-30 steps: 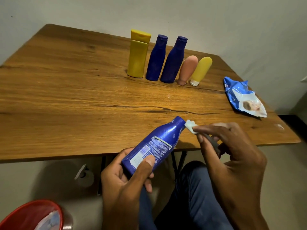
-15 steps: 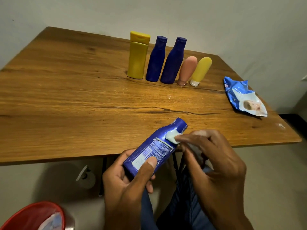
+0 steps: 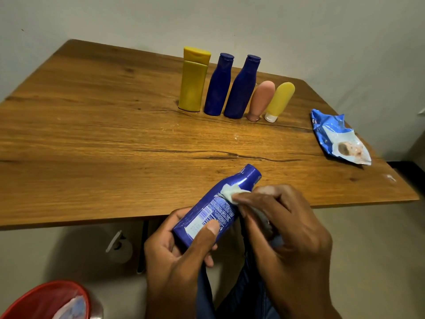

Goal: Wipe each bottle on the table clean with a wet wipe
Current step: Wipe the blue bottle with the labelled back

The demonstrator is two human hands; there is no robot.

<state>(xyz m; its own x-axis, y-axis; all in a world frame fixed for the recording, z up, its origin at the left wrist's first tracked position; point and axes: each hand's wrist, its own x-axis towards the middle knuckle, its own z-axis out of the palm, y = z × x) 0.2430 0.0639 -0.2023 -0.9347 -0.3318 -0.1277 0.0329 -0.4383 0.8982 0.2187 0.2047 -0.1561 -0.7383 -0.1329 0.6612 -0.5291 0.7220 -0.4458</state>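
Mid-wipe on one blue bottle [image 3: 213, 208], gripped by the left hand [image 3: 181, 256] just off the counter [image 3: 92, 157] edge; right hand [image 3: 282, 229] pinching the wet wipe [image 3: 230, 192] against its shoulder. Five bottles [image 3: 234, 88] standing behind, whether wiped impossible to tell.

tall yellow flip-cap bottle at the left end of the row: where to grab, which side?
Grip the yellow bottle round its flat mid-body, below the cap seam, coming from its open left side. A blue bottle stands close on its right, so fingers probably won't fit there.
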